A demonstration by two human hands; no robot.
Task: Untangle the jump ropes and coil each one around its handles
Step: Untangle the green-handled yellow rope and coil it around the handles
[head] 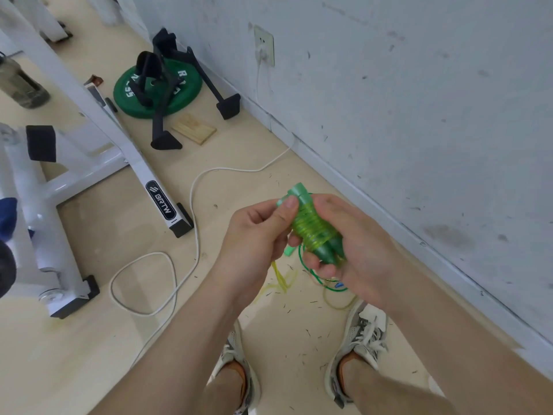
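Pale gym floor (209,324); left hand (254,235) and right hand (359,250) grasp a translucent green plastic jump rope (311,227), mostly coiled round its handles (327,253); thin yellow rope (282,278) lies uncoiled below

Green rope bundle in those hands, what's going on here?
A person stands by a wall, holding a green jump rope wound around its two handles. The left hand pinches the bundle's top, the right hand cups the bottom. Most of the rope is coiled; a short loop hangs loose below. A yellow rope lies on the floor.
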